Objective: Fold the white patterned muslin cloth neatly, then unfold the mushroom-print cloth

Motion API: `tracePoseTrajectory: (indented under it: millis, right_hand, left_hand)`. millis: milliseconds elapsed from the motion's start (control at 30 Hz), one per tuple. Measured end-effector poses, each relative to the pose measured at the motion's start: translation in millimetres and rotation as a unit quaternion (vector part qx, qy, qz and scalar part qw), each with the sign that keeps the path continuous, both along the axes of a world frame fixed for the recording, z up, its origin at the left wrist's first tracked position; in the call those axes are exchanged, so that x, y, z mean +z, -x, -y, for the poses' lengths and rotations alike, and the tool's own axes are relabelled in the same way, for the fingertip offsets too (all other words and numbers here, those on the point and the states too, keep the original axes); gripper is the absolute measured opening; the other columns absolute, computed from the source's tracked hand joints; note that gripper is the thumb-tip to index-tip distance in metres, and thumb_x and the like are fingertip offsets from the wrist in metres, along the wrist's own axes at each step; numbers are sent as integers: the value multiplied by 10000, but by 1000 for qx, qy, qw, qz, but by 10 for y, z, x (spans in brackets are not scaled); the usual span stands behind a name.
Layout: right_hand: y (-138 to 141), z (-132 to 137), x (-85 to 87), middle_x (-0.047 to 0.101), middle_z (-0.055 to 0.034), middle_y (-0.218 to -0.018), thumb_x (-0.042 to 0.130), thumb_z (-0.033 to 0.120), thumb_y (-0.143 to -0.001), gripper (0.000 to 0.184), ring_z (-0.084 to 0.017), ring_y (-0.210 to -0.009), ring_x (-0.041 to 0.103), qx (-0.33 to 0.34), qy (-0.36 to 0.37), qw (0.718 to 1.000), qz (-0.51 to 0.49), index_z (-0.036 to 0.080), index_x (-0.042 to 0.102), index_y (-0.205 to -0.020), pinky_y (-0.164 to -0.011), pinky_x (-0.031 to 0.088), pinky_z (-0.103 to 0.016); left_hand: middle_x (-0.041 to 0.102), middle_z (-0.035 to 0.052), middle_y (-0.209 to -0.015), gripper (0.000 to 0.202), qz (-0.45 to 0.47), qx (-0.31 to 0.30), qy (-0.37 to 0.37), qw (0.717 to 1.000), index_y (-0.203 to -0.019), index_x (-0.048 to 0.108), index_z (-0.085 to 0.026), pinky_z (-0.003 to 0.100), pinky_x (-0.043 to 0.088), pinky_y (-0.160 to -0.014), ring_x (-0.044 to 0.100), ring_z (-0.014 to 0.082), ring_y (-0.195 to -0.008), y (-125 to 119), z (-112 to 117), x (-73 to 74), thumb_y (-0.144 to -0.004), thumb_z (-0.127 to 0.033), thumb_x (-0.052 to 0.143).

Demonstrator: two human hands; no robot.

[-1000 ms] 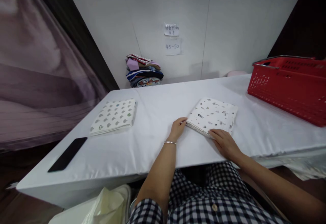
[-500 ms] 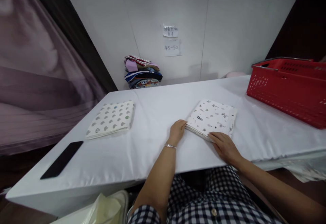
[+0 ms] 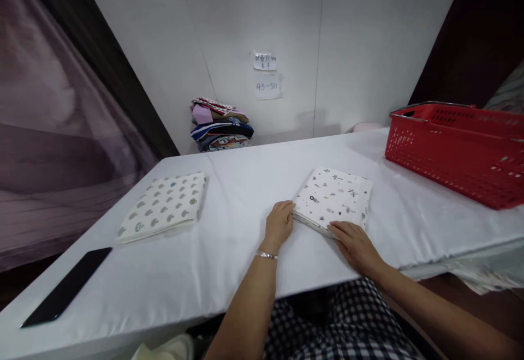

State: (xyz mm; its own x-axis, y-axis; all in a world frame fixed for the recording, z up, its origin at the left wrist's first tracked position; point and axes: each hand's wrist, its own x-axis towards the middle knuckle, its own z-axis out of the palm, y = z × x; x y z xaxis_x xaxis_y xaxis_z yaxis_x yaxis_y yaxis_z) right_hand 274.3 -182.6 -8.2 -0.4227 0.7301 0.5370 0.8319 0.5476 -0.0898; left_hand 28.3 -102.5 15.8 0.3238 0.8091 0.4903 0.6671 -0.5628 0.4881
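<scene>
A folded white cloth with small dark prints (image 3: 333, 199) lies on the white table (image 3: 245, 185), a little right of the middle. My left hand (image 3: 279, 222) has its fingers curled against the cloth's left corner, gripping the edge. My right hand (image 3: 352, 243) lies flat with fingers stretched on the cloth's near corner. A second folded cloth with grey and green spots (image 3: 164, 206) rests on the table's left part, away from both hands.
A red plastic basket (image 3: 454, 150) stands at the right end of the table. A black phone (image 3: 65, 288) lies near the left front edge. A pile of folded colourful clothes (image 3: 219, 124) sits at the back by the wall, under two paper notes (image 3: 266, 73).
The head camera has turned right and tipped down, so everything sits further left and lower in the picture. Both hands stay on the printed cloth.
</scene>
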Motion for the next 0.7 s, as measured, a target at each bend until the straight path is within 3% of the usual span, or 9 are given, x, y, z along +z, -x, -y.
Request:
tracePoseTrajectory:
  millis: [133, 267, 467, 600, 700]
  right_hand:
    - [23, 0, 15, 582, -112, -1184, 433, 74, -811, 467, -234, -1057, 536, -2, 3, 1000, 4, 189, 507, -1257, -878, 460, -431]
    - [28, 52, 17, 574, -114, -1206, 408, 58, -814, 495, -233, -1078, 527, -3, -6, 1000, 3, 191, 475, -1287, -889, 458, -447]
    - [41, 169, -16, 476, -140, -1341, 433, 99, -830, 511, -248, -1234, 428, -8, 15, 999, 31, 136, 407, -1339, -969, 412, -473]
    - [40, 186, 12, 448, -132, -1368, 460, 159, -848, 530, -229, -1280, 382, 2, 33, 999, 11, 156, 369, -1370, -1006, 380, -479]
    - [-71, 174, 42, 435, -107, -1383, 464, 184, -853, 529, -212, -1307, 343, 7, 53, 998, -16, 193, 370, -1374, -1034, 345, -482]
  left_hand:
    - [606, 26, -1182, 352, -33, -81, -10, 996, -1080, 623, -249, 399, 389, -971, 470, 195, -1147, -73, 16, 19, -789, -100, 494]
    - [659, 22, -1079, 238, -21, -59, 13, 998, -969, 665, -244, 391, 400, -927, 511, 195, -1086, -74, -7, 13, -790, -149, 541]
    - [649, 39, -1092, 196, -40, -43, -20, 998, -982, 653, -236, 406, 359, -949, 509, 208, -1082, -178, 71, 90, -846, -240, 511]
    - [588, 53, -1199, 313, -92, -132, -50, 986, -1143, 571, -237, 409, 320, -990, 471, 210, -1137, -379, 251, 161, -833, -250, 539]
    - [552, 41, -1258, 407, -136, -188, -60, 971, -1213, 511, -249, 413, 293, -1020, 442, 204, -1181, -484, 320, 119, -812, -195, 561]
